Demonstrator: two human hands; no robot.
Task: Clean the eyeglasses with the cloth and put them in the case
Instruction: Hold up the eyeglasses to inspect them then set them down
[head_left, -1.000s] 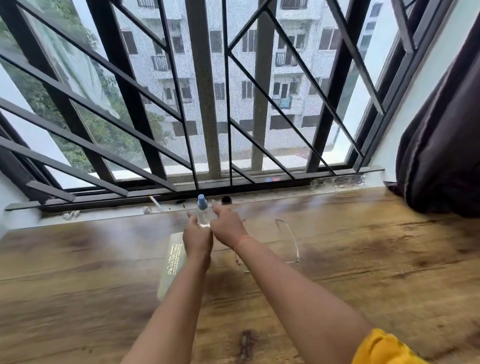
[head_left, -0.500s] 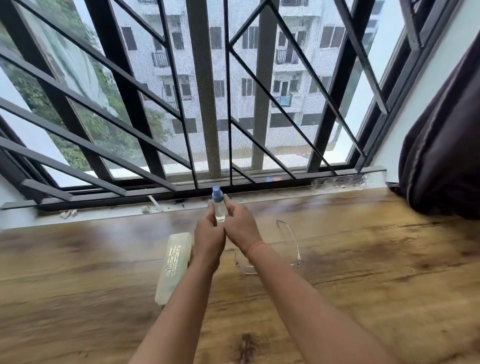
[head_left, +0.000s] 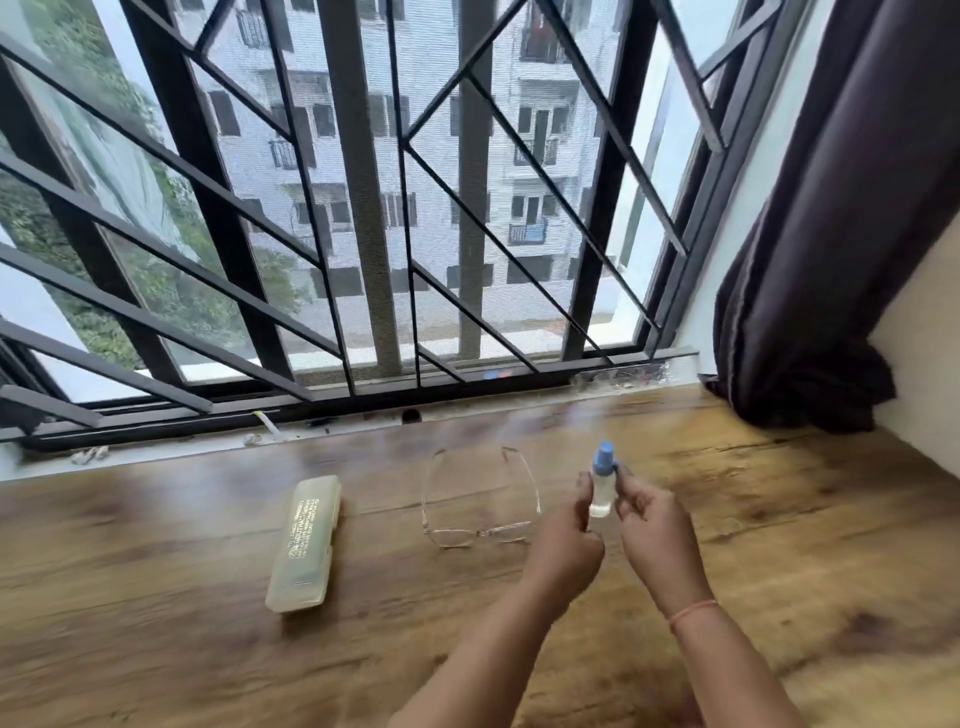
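Hands on a small bottle (head_left: 601, 488) above a wooden table (head_left: 156, 623), head view. Both hands that I am watching are raised over the table and meet on the bottle. It holds clear liquid, has a blue cap (head_left: 603, 457) and stands upright. The left hand (head_left: 563, 535) has its fingers curled, and its fingertips pinch the bottle's left side. The right hand (head_left: 657, 530) pinches the right side just under the cap, its other fingers loosely bent. I cannot tell whether the cap is tight or loosened. A thin orange thread band (head_left: 693, 609) circles the right wrist.

The eyeglasses (head_left: 483, 533) lie on the table just left of the left hand, and neither hand touches them. Their temples are unfolded and reach toward the window, with the lenses on my side. The frame is thin and the lenses are clear, so I read the wood grain through them. The case (head_left: 304, 545) lies farther left, apart from the eyeglasses. It is a pale yellow-green oblong with its lid closed and small print on top that I cannot read. Its long axis runs roughly from me toward the window.

Behind the table I see a black window grille (head_left: 358, 208) with apartment blocks and trees beyond. At right a dark curtain (head_left: 831, 234) bunches at the table's far corner.
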